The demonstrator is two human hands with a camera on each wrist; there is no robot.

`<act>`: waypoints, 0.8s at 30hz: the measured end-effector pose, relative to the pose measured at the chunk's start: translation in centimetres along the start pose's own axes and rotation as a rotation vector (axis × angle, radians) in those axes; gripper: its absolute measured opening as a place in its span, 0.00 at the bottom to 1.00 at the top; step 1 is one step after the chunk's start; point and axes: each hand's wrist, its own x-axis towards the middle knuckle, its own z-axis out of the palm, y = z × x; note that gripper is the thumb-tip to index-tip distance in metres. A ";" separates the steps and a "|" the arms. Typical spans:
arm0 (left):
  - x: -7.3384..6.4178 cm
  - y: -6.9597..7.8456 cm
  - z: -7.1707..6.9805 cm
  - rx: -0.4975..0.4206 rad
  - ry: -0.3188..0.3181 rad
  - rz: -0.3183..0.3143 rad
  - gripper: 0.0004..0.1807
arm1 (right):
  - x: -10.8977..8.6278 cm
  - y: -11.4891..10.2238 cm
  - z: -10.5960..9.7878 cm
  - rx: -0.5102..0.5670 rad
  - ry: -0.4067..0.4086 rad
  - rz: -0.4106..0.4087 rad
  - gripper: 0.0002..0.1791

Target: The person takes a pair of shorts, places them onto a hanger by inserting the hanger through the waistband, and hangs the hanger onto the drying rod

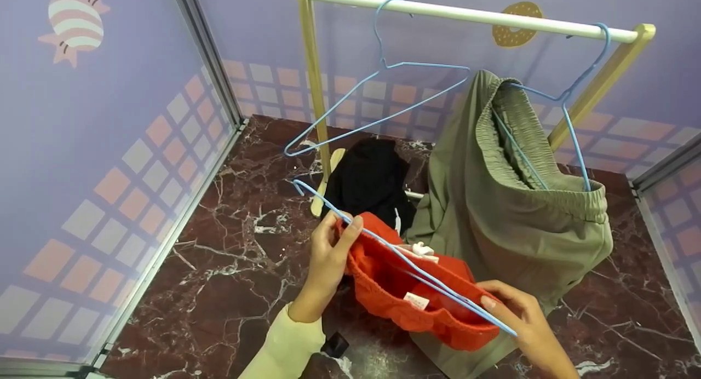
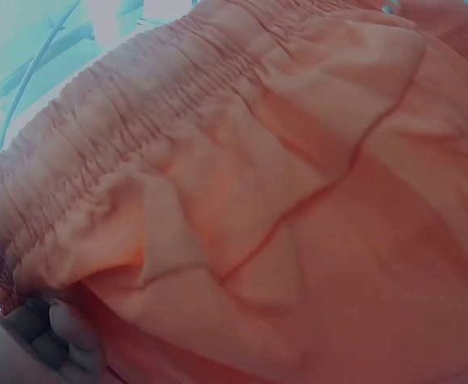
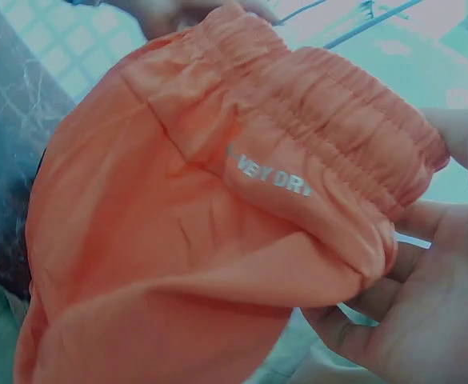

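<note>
My left hand (image 1: 328,258) pinches a thin blue clothes hanger (image 1: 319,197) together with the left end of the waistband of red shorts (image 1: 378,308). At the waistband's other end my right hand (image 1: 523,313) grips the cloth, its thumb beside the hanger's far end. The hanger lies slantwise over the open waist, hook to the upper left. A white label (image 1: 416,300) shows inside the waist, and a white drawstring knot (image 1: 423,249) at its far side. In the right wrist view, silvery letters mark the gathered red cloth (image 3: 178,232). Gathered waistband (image 2: 162,104) fills the left wrist view.
Ahead stands a clothes rack with a white bar (image 1: 471,15). From it hang an unloaded blue hanger (image 1: 350,130) and olive pants (image 1: 493,225) on another hanger. Black cloth (image 1: 367,176) lies on the marble-patterned floor (image 1: 219,291) below. Printed panels (image 1: 126,110) enclose the sides.
</note>
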 end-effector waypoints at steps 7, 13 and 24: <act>0.1 -0.3 -0.1 0.022 -0.002 -0.016 0.08 | 0.0 -1.3 0.0 0.152 -0.009 0.055 0.15; 0.2 -0.6 -0.1 0.087 0.006 0.007 0.08 | 0.0 -1.7 -0.2 0.203 -0.015 -0.006 0.16; 0.1 -1.3 0.1 0.085 -0.032 0.043 0.08 | -0.4 -1.9 -0.4 0.228 0.126 0.039 0.15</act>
